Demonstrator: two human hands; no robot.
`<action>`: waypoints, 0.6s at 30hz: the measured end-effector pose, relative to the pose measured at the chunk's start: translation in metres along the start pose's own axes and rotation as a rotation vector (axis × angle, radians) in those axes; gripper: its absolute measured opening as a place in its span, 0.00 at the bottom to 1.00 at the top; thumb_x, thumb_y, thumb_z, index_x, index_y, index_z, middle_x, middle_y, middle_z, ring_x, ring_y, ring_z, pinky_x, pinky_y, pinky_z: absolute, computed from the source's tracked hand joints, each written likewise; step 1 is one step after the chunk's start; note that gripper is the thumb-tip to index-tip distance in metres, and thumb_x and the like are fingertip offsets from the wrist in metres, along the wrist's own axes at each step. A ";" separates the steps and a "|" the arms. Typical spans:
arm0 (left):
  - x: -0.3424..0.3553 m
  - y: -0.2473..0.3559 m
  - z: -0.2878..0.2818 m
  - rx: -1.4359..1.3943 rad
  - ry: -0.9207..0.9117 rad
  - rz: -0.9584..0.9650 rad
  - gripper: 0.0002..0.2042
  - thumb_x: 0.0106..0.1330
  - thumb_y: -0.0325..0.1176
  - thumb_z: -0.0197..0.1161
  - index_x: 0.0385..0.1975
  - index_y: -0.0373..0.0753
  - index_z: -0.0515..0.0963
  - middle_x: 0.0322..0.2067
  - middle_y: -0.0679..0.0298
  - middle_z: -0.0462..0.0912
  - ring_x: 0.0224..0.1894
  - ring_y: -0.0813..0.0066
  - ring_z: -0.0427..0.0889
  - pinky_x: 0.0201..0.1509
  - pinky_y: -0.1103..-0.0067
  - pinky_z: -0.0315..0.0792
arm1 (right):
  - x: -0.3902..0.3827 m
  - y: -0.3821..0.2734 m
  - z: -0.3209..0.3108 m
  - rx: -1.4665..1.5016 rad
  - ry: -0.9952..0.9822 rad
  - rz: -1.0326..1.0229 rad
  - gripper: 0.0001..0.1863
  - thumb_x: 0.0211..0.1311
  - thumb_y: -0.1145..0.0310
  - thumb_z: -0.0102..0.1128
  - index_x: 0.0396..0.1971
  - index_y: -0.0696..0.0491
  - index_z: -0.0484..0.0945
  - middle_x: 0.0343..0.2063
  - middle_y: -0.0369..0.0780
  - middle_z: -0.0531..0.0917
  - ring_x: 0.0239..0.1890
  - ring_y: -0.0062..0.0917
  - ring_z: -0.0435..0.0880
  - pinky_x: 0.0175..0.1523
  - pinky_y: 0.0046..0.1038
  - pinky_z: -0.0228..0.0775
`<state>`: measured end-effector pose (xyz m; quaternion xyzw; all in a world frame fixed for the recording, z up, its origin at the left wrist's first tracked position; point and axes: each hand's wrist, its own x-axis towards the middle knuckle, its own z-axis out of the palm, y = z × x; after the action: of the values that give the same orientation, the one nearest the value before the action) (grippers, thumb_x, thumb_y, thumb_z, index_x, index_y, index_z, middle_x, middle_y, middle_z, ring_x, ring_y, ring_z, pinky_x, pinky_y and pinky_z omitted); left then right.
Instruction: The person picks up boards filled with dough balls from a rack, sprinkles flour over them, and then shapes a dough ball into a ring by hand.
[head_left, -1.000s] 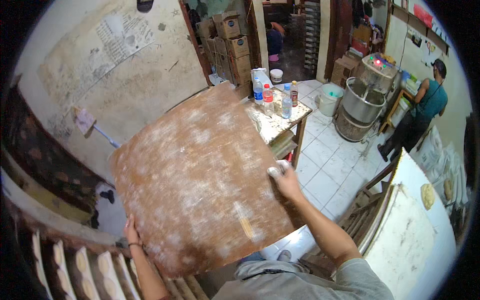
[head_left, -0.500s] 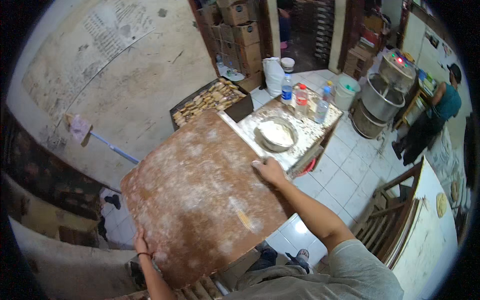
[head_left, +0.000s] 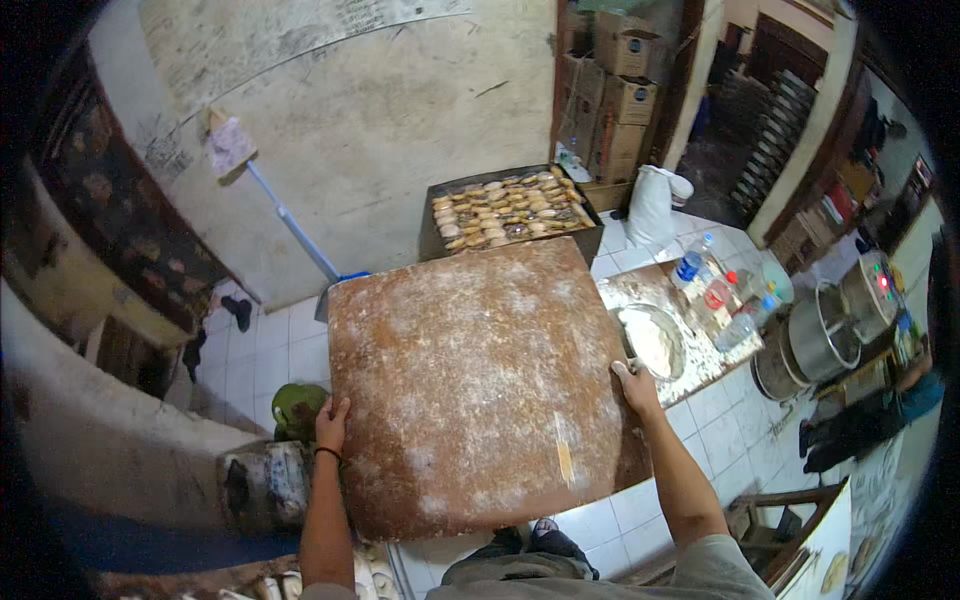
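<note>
The left hand (head_left: 331, 426) grips the left edge of a big floury board (head_left: 480, 390), and the right hand (head_left: 636, 386) grips its right edge, slightly farther from the body. From here, the board lies squarely between them, reaching away, nearly square with no clear long axis. Beyond its far edge stands a dark box (head_left: 590, 239) of bread (head_left: 505, 212); just past the right hand, a bowl (head_left: 680, 356) sits on a table (head_left: 632, 288).

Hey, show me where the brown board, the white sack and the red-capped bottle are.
Brown board (head_left: 480, 390): head view, middle of its white-dusted face.
White sack (head_left: 652, 208): head view, middle of its side.
Red-capped bottle (head_left: 718, 294): head view, on its body below the cap.
</note>
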<state>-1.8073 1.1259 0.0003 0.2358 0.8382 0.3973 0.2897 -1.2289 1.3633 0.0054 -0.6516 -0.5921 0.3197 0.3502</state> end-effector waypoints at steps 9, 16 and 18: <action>0.014 0.037 0.027 -0.035 -0.142 -0.253 0.52 0.57 0.76 0.49 0.72 0.40 0.54 0.70 0.51 0.58 0.70 0.52 0.60 0.69 0.59 0.59 | 0.065 -0.043 0.007 -0.118 -0.375 0.290 0.55 0.65 0.26 0.32 0.54 0.74 0.72 0.55 0.59 0.76 0.61 0.39 0.71 0.68 0.32 0.56; 0.028 0.049 0.041 -0.093 -0.165 -0.380 0.49 0.59 0.77 0.44 0.72 0.43 0.58 0.69 0.53 0.62 0.71 0.56 0.60 0.71 0.64 0.54 | 0.077 -0.054 0.026 -0.238 -0.360 0.408 0.58 0.60 0.22 0.28 0.57 0.70 0.71 0.56 0.61 0.74 0.64 0.48 0.69 0.69 0.36 0.53; 0.039 0.021 0.036 0.050 -0.160 -0.433 0.48 0.60 0.76 0.44 0.71 0.42 0.60 0.69 0.53 0.63 0.70 0.55 0.61 0.71 0.68 0.54 | 0.085 -0.034 0.036 -0.259 -0.348 0.416 0.59 0.59 0.21 0.28 0.57 0.69 0.71 0.56 0.62 0.74 0.65 0.49 0.68 0.70 0.36 0.52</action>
<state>-1.8072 1.1816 -0.0128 0.0881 0.8532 0.2851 0.4279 -1.2698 1.4528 0.0139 -0.7338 -0.5328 0.4130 0.0844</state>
